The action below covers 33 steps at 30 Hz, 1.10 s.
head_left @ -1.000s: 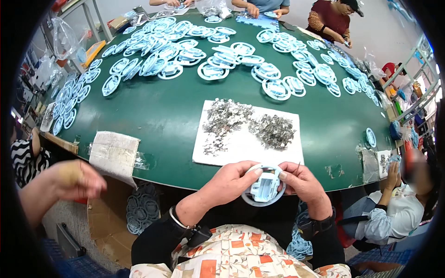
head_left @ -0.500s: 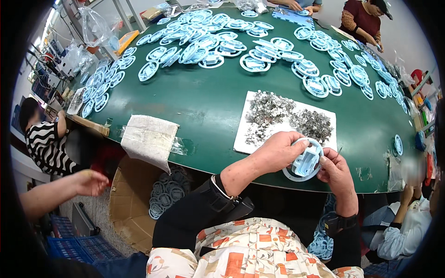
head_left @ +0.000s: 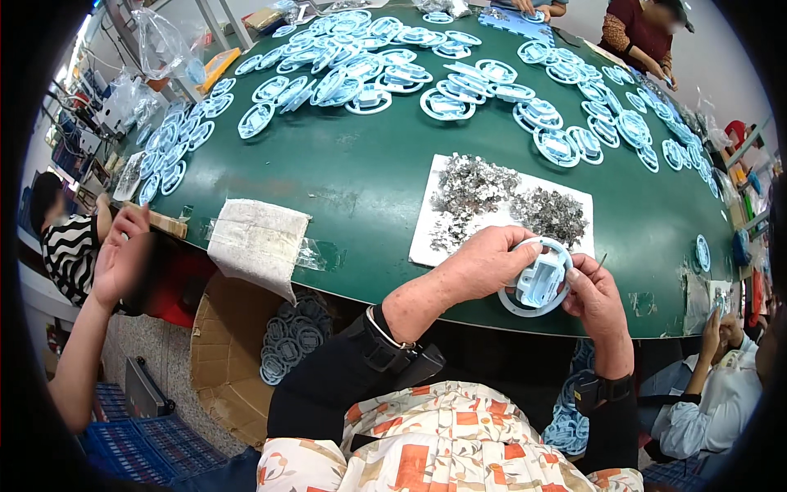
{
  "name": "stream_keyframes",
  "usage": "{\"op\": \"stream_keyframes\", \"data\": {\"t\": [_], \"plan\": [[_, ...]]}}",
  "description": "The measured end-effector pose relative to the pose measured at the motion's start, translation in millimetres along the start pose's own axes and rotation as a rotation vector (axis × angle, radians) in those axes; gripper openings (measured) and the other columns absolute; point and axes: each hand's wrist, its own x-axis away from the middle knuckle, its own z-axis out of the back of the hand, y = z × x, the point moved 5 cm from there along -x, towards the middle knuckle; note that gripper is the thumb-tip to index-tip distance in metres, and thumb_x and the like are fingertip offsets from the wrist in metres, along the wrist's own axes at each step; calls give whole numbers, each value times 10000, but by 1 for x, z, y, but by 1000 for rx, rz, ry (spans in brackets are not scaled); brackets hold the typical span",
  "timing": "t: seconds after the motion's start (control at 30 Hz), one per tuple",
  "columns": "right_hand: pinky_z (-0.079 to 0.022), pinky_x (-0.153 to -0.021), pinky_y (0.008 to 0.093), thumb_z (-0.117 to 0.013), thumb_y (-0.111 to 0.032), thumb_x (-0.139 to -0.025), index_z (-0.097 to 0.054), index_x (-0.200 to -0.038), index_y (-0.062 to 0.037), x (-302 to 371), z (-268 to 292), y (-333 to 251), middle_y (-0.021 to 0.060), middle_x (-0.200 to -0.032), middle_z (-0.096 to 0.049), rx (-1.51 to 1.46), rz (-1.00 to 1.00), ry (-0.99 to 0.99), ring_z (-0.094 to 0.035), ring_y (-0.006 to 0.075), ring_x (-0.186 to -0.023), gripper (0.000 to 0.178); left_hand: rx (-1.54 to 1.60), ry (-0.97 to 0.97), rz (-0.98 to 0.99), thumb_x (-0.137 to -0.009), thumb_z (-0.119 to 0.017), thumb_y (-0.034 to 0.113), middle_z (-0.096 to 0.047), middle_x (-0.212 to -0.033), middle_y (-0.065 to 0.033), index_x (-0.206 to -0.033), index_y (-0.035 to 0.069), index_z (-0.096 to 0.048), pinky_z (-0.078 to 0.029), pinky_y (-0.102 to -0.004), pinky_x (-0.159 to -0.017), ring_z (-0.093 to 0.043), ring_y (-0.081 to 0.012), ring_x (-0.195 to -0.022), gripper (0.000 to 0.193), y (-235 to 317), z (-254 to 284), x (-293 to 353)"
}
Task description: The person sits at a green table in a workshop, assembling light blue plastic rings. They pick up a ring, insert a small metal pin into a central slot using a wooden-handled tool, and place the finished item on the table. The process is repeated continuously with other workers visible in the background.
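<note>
A round light blue plastic part (head_left: pixel 543 283), with a raised boxy frame inside its ring, is held tilted over the table's near edge. My left hand (head_left: pixel 482 264) grips its upper left rim, thumb on top. At the right rim, my right hand (head_left: pixel 600 302) is closed with thumb and fingers pinched against the part. A thin dark pointed thing (head_left: pixel 604 259) sticks up by the right fingers; its kind is unclear. Just beyond my hands, small metal clips (head_left: pixel 551 216) lie in heaps on a white board (head_left: pixel 422 234).
Many similar blue parts (head_left: pixel 352 61) are spread over the green table (head_left: pixel 361 172). A whitish cloth pad (head_left: pixel 258 238) hangs over the near edge. Below left stands a cardboard box (head_left: pixel 225 361) with more parts. Another person's hand (head_left: pixel 119 254) is at the left; other people sit around.
The blue part has turned slightly in my hands, which stay in nearly the same place. The other person's arm at the left has risen. The view has shifted a little.
</note>
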Motion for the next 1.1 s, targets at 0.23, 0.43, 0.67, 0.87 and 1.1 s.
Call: {"op": "stream_keyframes", "data": {"t": [0.23,0.43,0.67,0.87,1.1], "plan": [[-322,-457,163,-595,-201,-1028,-606,-1132,-57,2,3,3,12,-808,-658,-42,-2,18,-509,27,-541,177,224,-55,29,-1059,-539,274,-705,-966,-25,-1200,1,-651,-538,-238,-663,-642,-62,-803,327,-2,-3,3],[-338,-471,159,-603,-205,-1028,-609,-1123,-59,4,2,4,3,-800,-651,-23,6,15,-518,24,-560,174,173,-40,63,-1052,-545,266,-712,-982,-45,-1207,-7,-647,-546,-257,-715,-662,-93,-807,329,1,-7,12],[-348,-496,155,-609,-193,-1024,-615,-1122,-43,5,7,1,-32,-776,-608,45,77,19,-497,13,-587,179,-438,206,-407,-991,-592,151,-711,-931,-160,-1152,-23,-653,-548,-370,-710,-699,-263,-822,244,46,-23,36],[-399,-545,166,-581,-130,-995,-612,-1128,-34,11,21,-7,-25,-883,-620,30,140,64,-520,16,-672,167,-646,219,-692,-943,-630,105,-690,-890,-164,-1077,-11,-656,-533,-435,-656,-678,-359,-801,179,81,-54,51],[-430,-572,192,-619,-129,-989,-626,-1104,-17,15,13,-15,2,-868,-649,12,97,45,-537,39,-662,161,-298,201,-379,-983,-575,168,-735,-933,-173,-1144,-16,-692,-551,-329,-708,-728,-242,-816,271,62,-21,37]]}}
